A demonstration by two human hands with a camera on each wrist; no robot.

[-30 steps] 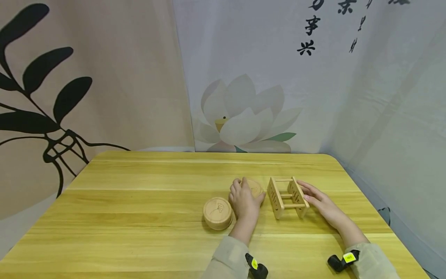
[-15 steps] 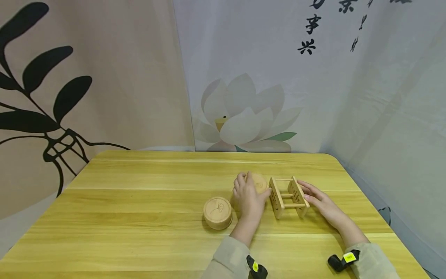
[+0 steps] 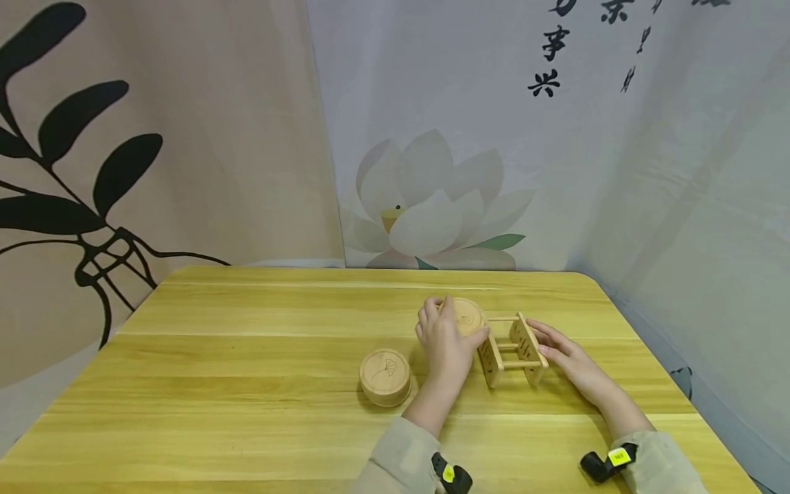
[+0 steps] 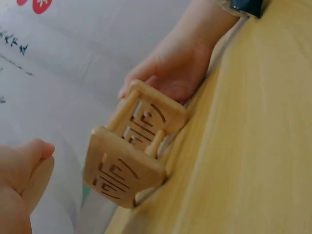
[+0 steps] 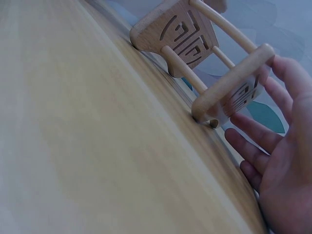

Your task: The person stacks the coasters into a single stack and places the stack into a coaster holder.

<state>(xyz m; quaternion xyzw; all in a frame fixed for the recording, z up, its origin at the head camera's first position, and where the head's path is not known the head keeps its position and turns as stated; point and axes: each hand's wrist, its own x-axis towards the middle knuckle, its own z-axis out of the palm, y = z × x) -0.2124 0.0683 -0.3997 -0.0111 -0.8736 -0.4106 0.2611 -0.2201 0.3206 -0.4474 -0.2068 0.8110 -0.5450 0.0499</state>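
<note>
Head view: left grip [image 3: 446, 346] curled in, pinching a disc [image 3: 470, 315] between thumb and fingers, and that disc's right by the left panel of the rack [image 3: 526, 346], towards the bench [image 3: 247, 384]'s far right corner; right grip [image 3: 570, 363] loosely spread, fingers touching the right panel.

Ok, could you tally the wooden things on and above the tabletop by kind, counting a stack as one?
Stack of round wooden coasters, pieces not countable: 1
Round wooden coaster in the left hand: 1
Wooden rack: 1
Total: 3
</note>
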